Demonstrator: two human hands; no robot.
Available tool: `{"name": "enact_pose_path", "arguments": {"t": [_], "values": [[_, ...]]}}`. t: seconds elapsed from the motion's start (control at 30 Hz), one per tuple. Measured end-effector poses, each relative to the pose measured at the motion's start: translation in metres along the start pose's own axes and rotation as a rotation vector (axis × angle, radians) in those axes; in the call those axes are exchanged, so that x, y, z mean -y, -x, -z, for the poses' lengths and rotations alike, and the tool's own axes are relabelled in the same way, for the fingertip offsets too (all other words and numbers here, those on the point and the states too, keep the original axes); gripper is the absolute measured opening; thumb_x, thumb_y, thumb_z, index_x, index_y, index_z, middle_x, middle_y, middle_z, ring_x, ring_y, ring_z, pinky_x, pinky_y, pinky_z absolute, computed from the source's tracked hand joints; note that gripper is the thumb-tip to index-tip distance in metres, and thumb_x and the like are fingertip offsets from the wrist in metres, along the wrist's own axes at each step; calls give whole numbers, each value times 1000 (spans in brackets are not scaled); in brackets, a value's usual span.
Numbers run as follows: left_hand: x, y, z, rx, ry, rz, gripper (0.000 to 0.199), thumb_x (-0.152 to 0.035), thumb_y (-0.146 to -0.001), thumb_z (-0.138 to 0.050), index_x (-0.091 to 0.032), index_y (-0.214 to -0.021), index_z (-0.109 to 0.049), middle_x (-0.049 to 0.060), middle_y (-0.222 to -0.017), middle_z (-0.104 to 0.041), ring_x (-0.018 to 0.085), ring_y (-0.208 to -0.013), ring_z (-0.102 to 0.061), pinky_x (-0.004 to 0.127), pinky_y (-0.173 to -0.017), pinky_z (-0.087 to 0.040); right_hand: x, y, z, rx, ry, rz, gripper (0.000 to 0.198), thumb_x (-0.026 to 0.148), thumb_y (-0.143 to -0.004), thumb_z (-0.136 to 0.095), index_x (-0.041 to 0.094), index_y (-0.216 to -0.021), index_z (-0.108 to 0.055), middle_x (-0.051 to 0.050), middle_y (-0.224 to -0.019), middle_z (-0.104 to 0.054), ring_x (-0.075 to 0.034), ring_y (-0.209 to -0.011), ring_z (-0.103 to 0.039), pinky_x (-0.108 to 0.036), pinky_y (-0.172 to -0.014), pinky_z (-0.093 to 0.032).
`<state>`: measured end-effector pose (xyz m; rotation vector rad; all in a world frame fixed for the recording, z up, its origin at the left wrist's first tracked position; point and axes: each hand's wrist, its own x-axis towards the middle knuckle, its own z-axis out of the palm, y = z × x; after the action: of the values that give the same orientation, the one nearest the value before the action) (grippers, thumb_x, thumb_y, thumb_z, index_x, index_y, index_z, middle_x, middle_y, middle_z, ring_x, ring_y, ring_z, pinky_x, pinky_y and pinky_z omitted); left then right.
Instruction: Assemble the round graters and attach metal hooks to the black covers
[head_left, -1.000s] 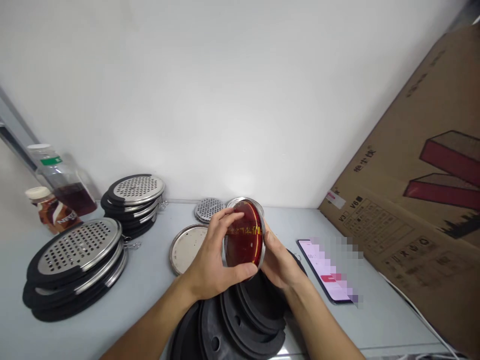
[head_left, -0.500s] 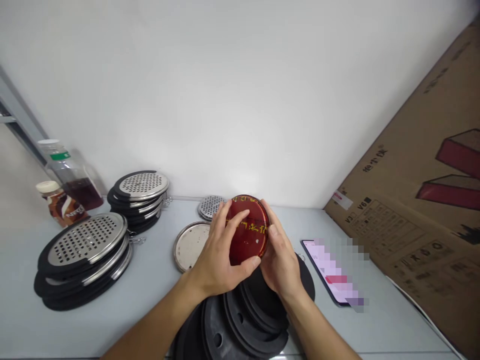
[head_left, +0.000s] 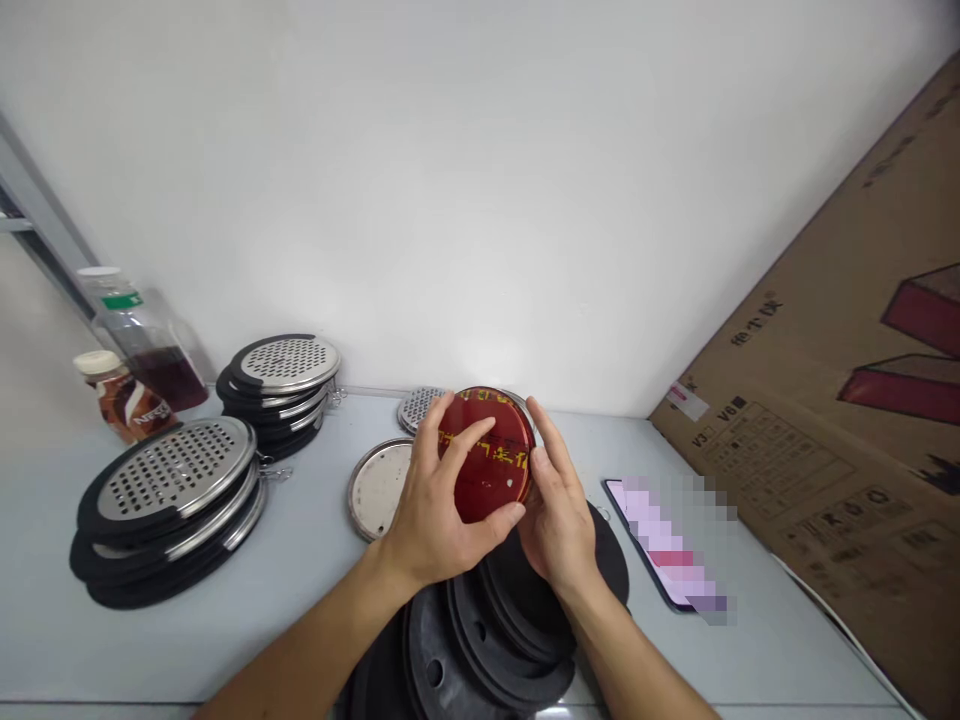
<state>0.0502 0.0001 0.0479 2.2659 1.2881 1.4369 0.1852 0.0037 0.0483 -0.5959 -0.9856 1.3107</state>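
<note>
A round dark-red tin point(head_left: 487, 485) with yellow lettering is tilted up between my hands, its printed face towards me. My left hand point(head_left: 442, 505) grips it, fingers spread over the face and thumb along the lower edge. On the right edge my right hand point(head_left: 559, 510) holds it with the thumb, the index finger stretched upward; the other fingers are partly hidden. A thin silvery rim shows behind the tin's upper right edge. Below my hands lies a pile of black rubber-like discs point(head_left: 442, 640), some with holes. A shallow round metal lid point(head_left: 379, 490) lies left of the tin.
Stacks of perforated metal discs with black rims stand at left, one nearer point(head_left: 172, 470) and one behind point(head_left: 289, 365). Another perforated disc point(head_left: 420, 408) lies by the wall. Bottles point(head_left: 169, 370) stand far left. A phone point(head_left: 652, 540) and a large carton point(head_left: 810, 440) are at right.
The red tin has shifted slightly left with my left hand. A silvery rim now shows behind it, and my right index finger stands a little apart from its edge.
</note>
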Motion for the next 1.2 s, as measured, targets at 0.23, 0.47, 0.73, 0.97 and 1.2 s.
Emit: {"name": "enact_pose_path", "arguments": {"t": [0.23, 0.47, 0.73, 0.97, 1.2], "values": [[4, -2, -1, -123, 41, -39, 67, -27, -67, -76, -20, -129, -51, 14, -152, -28, 33, -140, -33, 50, -116, -31, -7, 0, -2, -29, 19, 25, 46, 43, -94, -54, 36, -139, -48, 0, -145, -53, -26, -135, -47, -49, -109, -44], [3, -3, -1, -202, 74, -23, 63, -25, -63, -78, -20, -121, -54, 13, -138, -39, 31, -133, -41, 49, -111, -39, -10, 0, -5, -50, 21, 38, 44, 42, -95, -51, 35, -139, -49, -1, -144, -53, -26, -134, -48, -49, -110, -42], [1, -2, -2, -235, 119, 50, 58, -26, -62, -78, -21, -114, -55, 11, -123, -44, 29, -120, -48, 46, -99, -48, -11, -2, -8, -46, -28, 16, 40, 41, -97, -48, 34, -136, -52, 0, -144, -54, -24, -137, -44, -49, -115, -37], [1, -3, -3, -242, 122, 69, 54, -26, -61, -77, -21, -110, -56, 9, -116, -46, 27, -113, -50, 43, -94, -50, -8, 0, -10, -85, -81, -10, 41, 40, -96, -52, 34, -137, -51, 1, -145, -53, -24, -139, -42, -48, -117, -32], [0, -2, -4, -247, 145, 103, 51, -24, -61, -76, -21, -108, -56, 8, -113, -46, 26, -111, -50, 41, -92, -51, -7, 0, -13, -98, -71, -16, 45, 44, -94, -53, 35, -138, -49, 0, -145, -52, -25, -137, -44, -50, -115, -35]]}}
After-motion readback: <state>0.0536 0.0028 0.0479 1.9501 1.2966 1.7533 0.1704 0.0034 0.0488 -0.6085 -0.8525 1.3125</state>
